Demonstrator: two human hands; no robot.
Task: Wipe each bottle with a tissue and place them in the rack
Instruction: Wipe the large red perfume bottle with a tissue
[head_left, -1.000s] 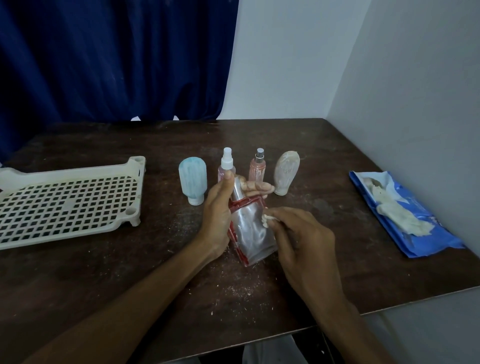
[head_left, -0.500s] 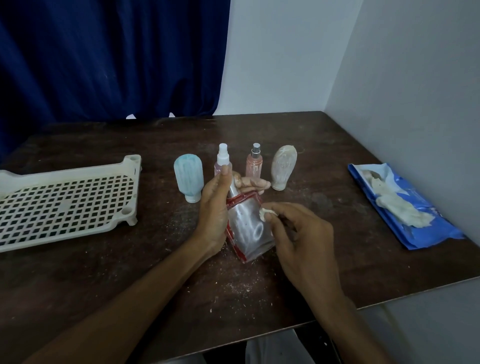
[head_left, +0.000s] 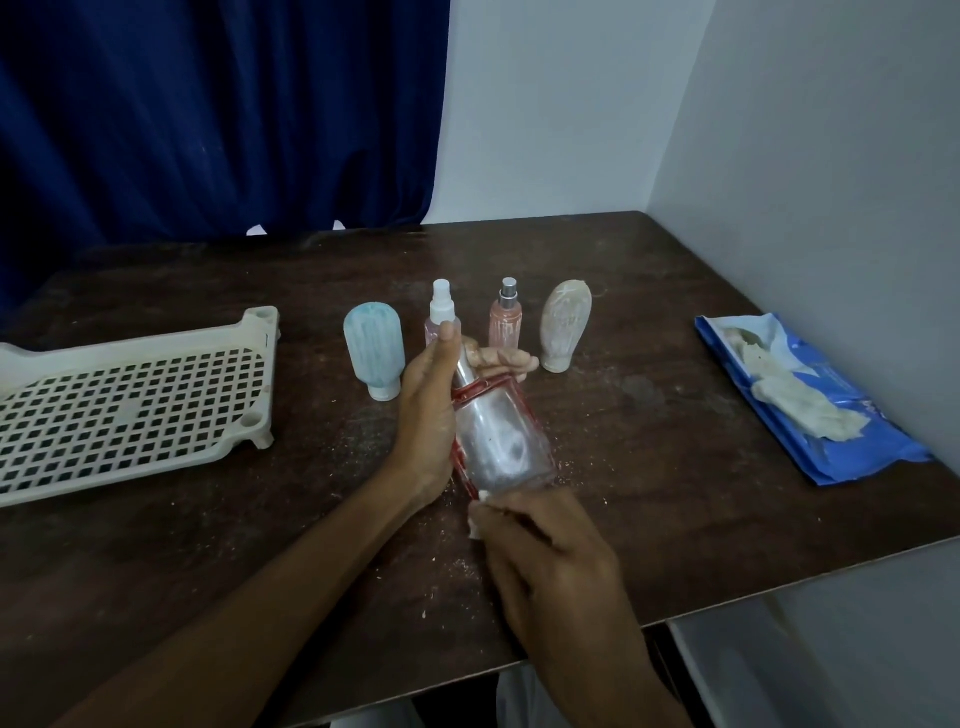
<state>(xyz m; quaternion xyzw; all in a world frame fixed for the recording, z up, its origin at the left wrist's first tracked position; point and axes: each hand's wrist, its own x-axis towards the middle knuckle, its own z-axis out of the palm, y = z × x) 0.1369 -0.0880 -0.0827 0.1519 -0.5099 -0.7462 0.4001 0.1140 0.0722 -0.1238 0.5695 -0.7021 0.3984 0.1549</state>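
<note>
We judge ourselves on the first bottle: our left hand (head_left: 431, 410) grips the clear bottle (head_left: 498, 436) tilted above the table (head_left: 675, 415), our right hand (head_left: 550, 566) pinches a tissue (head_left: 475, 525) at its base, four others (head_left: 504, 327) stand behind, none in the rack (head_left: 130, 405).

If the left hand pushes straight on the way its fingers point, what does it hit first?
Probably the white-capped spray bottle, standing just beyond the left hand that grips the clear bottle; depth between them is unclear.
</note>
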